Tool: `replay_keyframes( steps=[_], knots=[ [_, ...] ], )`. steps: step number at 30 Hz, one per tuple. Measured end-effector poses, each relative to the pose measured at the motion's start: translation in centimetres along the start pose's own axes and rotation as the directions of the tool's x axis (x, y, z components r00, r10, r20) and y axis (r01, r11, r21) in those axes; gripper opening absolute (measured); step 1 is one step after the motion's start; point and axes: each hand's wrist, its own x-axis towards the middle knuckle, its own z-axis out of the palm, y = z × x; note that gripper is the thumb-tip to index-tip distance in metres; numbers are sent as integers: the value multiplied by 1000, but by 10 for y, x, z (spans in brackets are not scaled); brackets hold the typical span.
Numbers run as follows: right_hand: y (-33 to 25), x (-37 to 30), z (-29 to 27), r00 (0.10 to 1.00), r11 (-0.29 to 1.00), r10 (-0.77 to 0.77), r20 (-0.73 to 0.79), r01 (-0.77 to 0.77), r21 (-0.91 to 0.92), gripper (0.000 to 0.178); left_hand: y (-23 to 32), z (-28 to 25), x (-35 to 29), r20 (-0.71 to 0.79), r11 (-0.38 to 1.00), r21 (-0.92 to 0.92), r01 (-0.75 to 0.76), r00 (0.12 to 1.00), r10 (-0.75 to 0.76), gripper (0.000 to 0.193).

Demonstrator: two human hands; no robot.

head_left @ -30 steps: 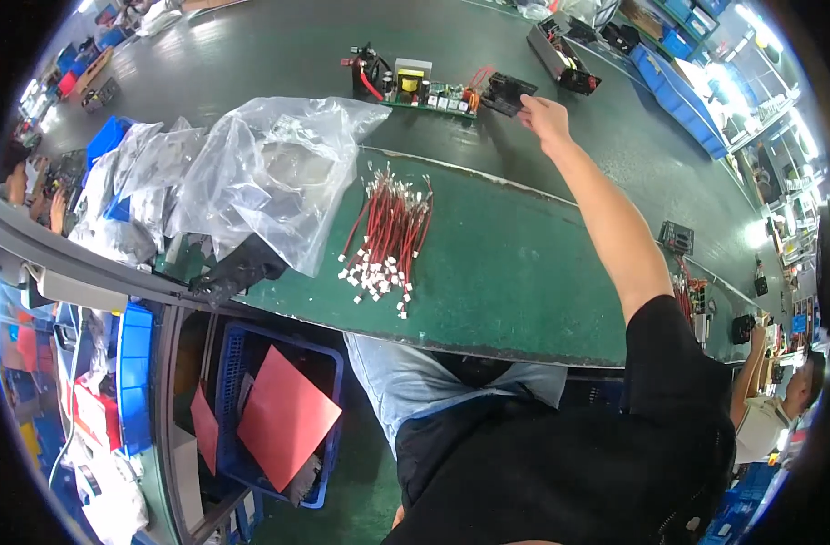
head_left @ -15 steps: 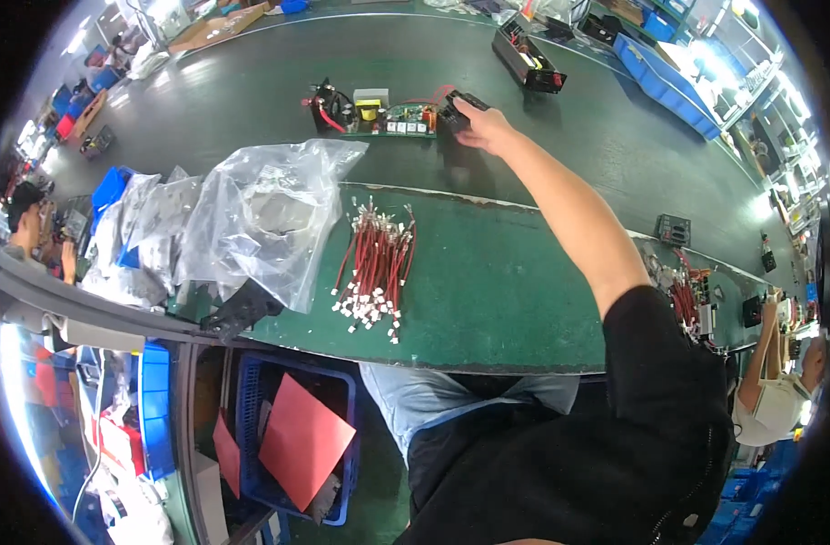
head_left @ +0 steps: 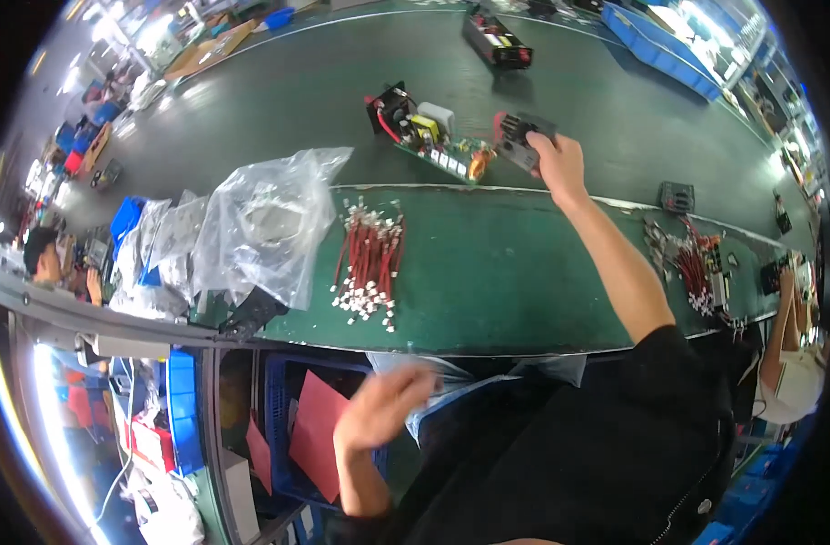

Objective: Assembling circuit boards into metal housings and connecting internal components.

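Observation:
My right hand grips a black end panel with sockets at the near side of the dark belt. Beside it, to the left, lies a green circuit board with a yellow transformer, a copper coil, and a black end plate with red and black wires. The board sits at a slant, its near end close to the bench edge. My left hand is raised over my lap, below the bench edge, its fingers smeared by motion. A bundle of red wire leads with white connectors lies on the green bench.
A clear plastic bag covers the bench's left part. Farther along the belt stands a black-cased unit; a blue tray is at the far right. Another black panel sits to the right. Co-workers sit at both sides. Below is a blue basket.
My right hand has come nearer and rightward with the panel, and the circuit board has turned and shifted right. My left hand has come into view. The black-cased unit has moved left and away.

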Motion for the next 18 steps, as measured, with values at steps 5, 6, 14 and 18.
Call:
replay_keyframes(
  steps=[5,6,14,18],
  knots=[
    [-5,-83,-67,994,988,7,-108,10,153,27,57,-29,243,-542,626,779,49,555,631,52],
    [-4,-99,-78,989,989,18,-148,4,148,27,58,-39,279,-419,417,902,115,468,778,59],
    [28,-160,-150,972,997,71,-222,-78,-23,38,84,-27,327,-181,589,808,-9,948,263,55],
    [47,-135,-179,957,951,268,-107,-245,191,33,73,24,242,-463,612,735,291,875,140,61]
  ],
)
